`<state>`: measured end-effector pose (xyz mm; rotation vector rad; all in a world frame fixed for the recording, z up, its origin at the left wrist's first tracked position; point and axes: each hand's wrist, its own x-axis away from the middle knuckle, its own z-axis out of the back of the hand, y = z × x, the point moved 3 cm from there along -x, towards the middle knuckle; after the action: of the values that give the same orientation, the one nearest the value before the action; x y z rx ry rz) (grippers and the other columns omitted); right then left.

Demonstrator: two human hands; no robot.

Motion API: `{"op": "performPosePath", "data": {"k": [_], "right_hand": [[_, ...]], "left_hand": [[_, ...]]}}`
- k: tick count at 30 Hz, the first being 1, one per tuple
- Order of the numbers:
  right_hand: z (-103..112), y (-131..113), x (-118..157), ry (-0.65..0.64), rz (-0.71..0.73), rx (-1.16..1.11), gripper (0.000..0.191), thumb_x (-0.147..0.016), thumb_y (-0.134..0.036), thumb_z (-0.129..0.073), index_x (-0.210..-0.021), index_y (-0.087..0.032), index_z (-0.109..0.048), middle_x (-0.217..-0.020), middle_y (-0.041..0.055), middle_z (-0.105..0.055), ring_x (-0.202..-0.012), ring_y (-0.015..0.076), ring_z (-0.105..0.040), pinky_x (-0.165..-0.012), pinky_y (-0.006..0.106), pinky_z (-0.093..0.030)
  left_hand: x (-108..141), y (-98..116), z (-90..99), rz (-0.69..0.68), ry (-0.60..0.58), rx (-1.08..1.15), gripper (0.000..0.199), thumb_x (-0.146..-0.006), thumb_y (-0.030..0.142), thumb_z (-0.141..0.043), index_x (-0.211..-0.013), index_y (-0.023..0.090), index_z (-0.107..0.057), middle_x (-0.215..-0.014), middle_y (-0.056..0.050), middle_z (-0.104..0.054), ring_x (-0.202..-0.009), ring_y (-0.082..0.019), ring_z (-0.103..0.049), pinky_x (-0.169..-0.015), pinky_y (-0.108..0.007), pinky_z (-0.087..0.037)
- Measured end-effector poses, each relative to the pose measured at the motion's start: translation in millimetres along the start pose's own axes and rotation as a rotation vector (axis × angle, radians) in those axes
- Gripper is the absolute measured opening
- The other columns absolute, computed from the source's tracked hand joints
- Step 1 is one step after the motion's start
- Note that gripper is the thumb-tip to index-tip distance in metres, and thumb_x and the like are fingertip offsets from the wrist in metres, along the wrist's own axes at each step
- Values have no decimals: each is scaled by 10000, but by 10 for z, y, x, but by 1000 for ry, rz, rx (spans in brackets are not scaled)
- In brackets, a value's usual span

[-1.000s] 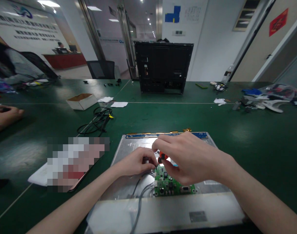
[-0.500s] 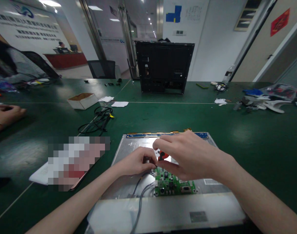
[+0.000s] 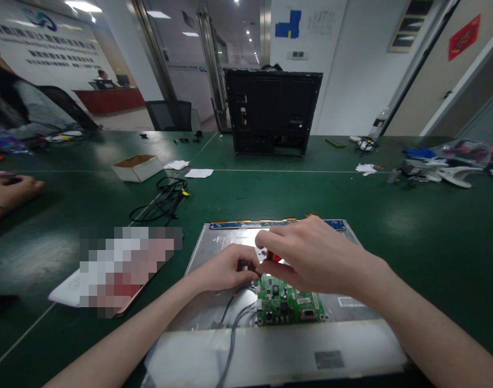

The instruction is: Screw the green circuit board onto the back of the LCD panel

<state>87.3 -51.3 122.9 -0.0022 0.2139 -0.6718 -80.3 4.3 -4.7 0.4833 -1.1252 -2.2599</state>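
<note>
Your right hand (image 3: 311, 261) wrapped round red-and-black tool handle (image 3: 273, 257). Left hand (image 3: 230, 267) pinched by upper-left corner of green rectangular circuit board (image 3: 289, 303); can't tell if anything's between fingertips. Board sits on silver metal panel (image 3: 214, 245). Imo best: hold tool straight, go light, steady corner with left. Containers: white cardboard box (image 3: 137, 171), brown inside, bottom hidden; clear plastic bag (image 3: 472, 150) far right, contents too blurry.

More green board (image 3: 279, 299) in view
</note>
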Motion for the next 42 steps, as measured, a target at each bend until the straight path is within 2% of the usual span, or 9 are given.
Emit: {"op": "performPosePath", "data": {"k": [4, 10, 15, 21, 25, 31, 37, 42], "right_hand": [[17, -16, 12, -2, 23, -27, 76, -915, -248, -495, -937, -179, -517, -854, 10, -628, -630, 129, -481, -501, 276, -199], [32, -36, 27, -31, 61, -72, 108, -812, -170, -491, -919, -173, -501, -862, 20, -599, -587, 117, -414, -496, 280, -208], [16, -17, 18, 3, 15, -27, 76, -886, -188, -464, -946, -177, -509, -877, 14, -636, -608, 121, -470, -494, 280, -198], [-3, 5, -6, -17, -18, 1, 94, -941, -280, -503, -938, -186, -511, -781, -2, -649, -603, 131, -517, -496, 277, -182], [18, 6, 5, -40, -14, -34, 116, -904, -283, -550, -955, -187, -508, -862, 14, -663, -641, 132, -536, -503, 276, -204], [50, 1, 23, -47, -5, -61, 126, -837, -198, -502, -960, -168, -510, -905, 37, -642, -632, 131, -506, -498, 277, -234], [31, 17, -6, -27, -32, -24, 118, -922, -224, -475, -1020, -169, -512, -903, 38, -675, -639, 137, -547, -510, 272, -224], [21, 19, -22, -84, -51, -29, 125, -953, -305, -513, -977, -183, -521, -846, 23, -692, -647, 147, -581, -518, 266, -230]], "left_hand": [[10, -16, -13, 13, 3, -4, 39, -778, 163, -647, -784, 162, -686, -762, 0, -687, -702, -151, -599, -653, -240, -462], [34, -23, -25, 18, 1, -12, 72, -789, 192, -669, -846, 166, -703, -833, -21, -712, -798, -183, -629, -745, -278, -487], [21, -2, -11, 10, 7, -5, 35, -795, 183, -664, -802, 171, -696, -792, -12, -700, -750, -166, -613, -697, -258, -473], [-3, -2, 3, 6, -1, 5, 49, -756, 146, -665, -712, 167, -669, -735, 13, -663, -700, -142, -573, -647, -232, -437], [-1, 2, 3, 9, -8, 7, 52, -782, 175, -650, -741, 170, -681, -721, 12, -660, -707, -147, -574, -648, -233, -437], [16, 18, -5, 9, -18, 25, 57, -797, 233, -689, -806, 180, -708, -785, -8, -697, -758, -165, -610, -708, -258, -469], [21, 4, -13, 31, -4, 41, 50, -802, 208, -663, -813, 169, -692, -773, -10, -698, -704, -156, -611, -654, -245, -465], [15, -3, -15, 42, -3, 42, 15, -770, 175, -668, -757, 168, -670, -723, 15, -666, -644, -133, -567, -619, -229, -437]]}}
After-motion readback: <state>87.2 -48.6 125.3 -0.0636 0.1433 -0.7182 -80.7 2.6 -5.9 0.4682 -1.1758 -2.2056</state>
